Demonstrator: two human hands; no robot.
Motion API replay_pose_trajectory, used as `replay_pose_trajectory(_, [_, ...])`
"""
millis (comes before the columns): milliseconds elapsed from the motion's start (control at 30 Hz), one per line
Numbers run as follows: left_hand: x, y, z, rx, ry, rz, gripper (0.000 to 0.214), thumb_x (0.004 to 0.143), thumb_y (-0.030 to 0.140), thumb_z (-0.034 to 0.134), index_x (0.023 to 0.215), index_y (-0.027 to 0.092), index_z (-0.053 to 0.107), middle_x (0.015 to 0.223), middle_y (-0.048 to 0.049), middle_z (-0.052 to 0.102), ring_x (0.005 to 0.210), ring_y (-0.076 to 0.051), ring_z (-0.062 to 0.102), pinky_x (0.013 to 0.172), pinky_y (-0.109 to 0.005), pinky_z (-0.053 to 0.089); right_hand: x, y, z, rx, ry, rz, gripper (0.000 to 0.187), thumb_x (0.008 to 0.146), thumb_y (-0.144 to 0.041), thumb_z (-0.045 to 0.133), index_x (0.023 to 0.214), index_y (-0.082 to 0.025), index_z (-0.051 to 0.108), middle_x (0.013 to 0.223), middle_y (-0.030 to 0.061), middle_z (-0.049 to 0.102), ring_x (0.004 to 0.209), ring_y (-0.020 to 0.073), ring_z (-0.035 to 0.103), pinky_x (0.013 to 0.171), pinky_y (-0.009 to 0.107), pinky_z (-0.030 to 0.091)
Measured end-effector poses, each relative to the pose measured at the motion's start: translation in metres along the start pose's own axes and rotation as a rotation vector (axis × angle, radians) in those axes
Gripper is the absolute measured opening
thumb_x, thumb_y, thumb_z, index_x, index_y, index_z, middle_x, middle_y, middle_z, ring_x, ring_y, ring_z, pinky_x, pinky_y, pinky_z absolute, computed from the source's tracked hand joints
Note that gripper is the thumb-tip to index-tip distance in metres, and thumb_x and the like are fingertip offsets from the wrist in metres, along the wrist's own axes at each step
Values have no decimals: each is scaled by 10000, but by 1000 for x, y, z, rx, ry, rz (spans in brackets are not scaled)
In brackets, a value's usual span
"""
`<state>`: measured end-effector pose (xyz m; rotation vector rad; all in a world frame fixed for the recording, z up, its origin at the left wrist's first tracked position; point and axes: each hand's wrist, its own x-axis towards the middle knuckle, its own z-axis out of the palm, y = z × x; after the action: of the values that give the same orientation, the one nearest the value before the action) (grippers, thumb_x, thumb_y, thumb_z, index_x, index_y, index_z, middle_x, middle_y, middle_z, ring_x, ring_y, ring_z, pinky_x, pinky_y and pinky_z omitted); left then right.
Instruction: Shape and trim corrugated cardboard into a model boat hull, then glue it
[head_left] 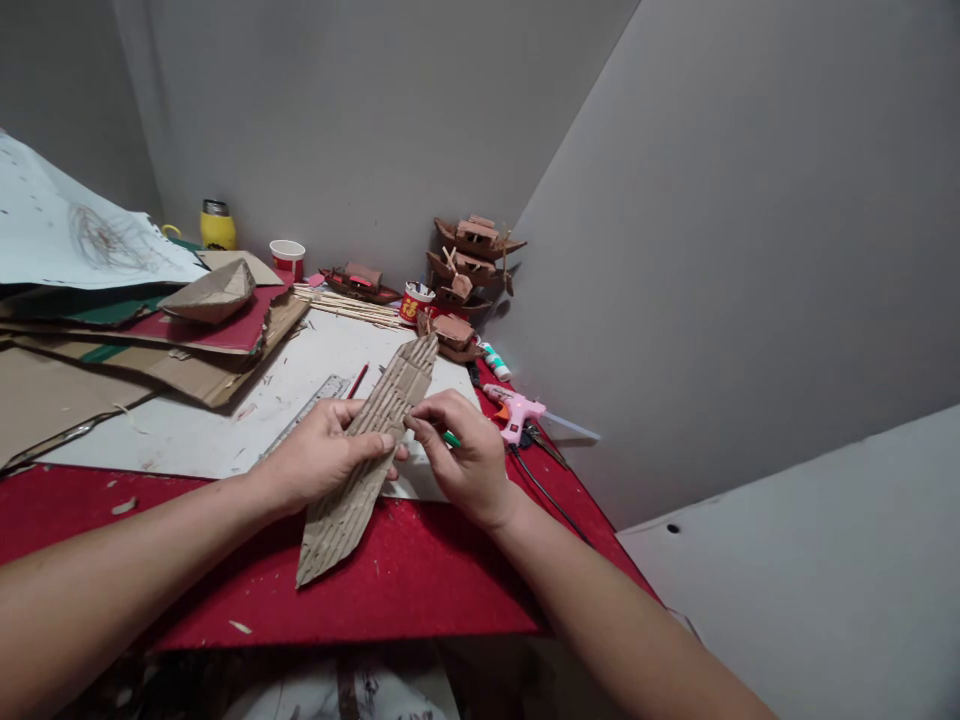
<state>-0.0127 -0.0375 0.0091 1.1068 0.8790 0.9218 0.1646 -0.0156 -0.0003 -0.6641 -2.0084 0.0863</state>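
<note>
My left hand (330, 450) grips a long piece of corrugated cardboard (394, 390), with the thumb on top and the fingers underneath. The piece is pointed at its near end, and its bare ridges face up. At its right edge my right hand (466, 450) is closed, thumb and forefinger pinched together against the cardboard. A small green object (451, 438), mostly hidden, shows behind the right hand's fingers. Under the cardboard lie a clear ruler (304, 412) and a dark red pencil (358, 381) on a white board (202, 440).
Stacked cardboard sheets (202, 375) fill the left, with a folded cardboard boat (210, 293) on top. Several brown model boats (476, 240) stand at the back beside a red paper cup (417, 302) and thin sticks (356, 308). A pink glue gun (516, 410) lies right, near the wall.
</note>
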Motion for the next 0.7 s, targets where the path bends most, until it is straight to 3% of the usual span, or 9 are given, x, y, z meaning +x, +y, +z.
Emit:
replay_pose_trajectory(200, [-1,2,5,27,32,9,152,670,234,696,761,113,678,638,-41,695,509,-124,614,515,-218,491,-3,3,3,-131,-75,-28,84,886,-123,460,855,-186,504,766,45,543,722,170,518,629,294,431])
replay_pose_trajectory(333, [-1,6,4,-41,62,53,174,687,230,696,823,127,660,636,-15,698,526,-121,624,536,-216,508,-5,-4,3,-54,-148,-68,84,879,-114,459,862,-188,494,758,43,551,711,169,516,631,294,438])
replay_pose_trajectory(567, [-1,14,0,-112,36,30,130,690,183,672,798,115,646,638,-26,698,514,-115,619,495,-204,507,-5,-9,4,127,49,99,84,855,-113,545,838,-195,541,721,0,551,611,113,512,560,247,443])
replay_pose_trajectory(700, [0,14,0,-122,46,-8,199,645,157,703,829,116,639,646,-29,701,527,-132,632,501,-226,523,-9,-4,8,163,66,192,80,845,-121,573,835,-197,552,726,-9,575,599,101,555,557,236,469])
